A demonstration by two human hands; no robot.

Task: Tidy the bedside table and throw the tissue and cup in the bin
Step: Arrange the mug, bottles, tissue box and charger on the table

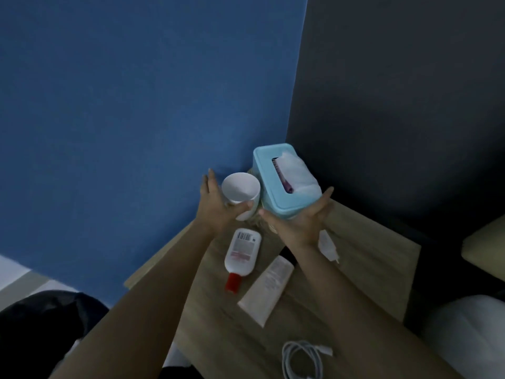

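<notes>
My left hand [216, 209] grips a white paper cup [241, 191], thumb across its near side, above the far corner of the wooden bedside table [363, 258]. My right hand [297, 222] holds a light blue tissue box [273, 187] from below, tilted, with white tissue [300, 173] sticking out of its slot. Cup and box sit side by side, almost touching. I cannot tell whether either rests on the table.
On the table lie a white bottle with a red cap [241, 254], a white tube [269, 288], a small white item [328, 246] and a coiled white cable [304, 356]. Blue wall left, dark wall right. Bed and pillow [470, 335] at right.
</notes>
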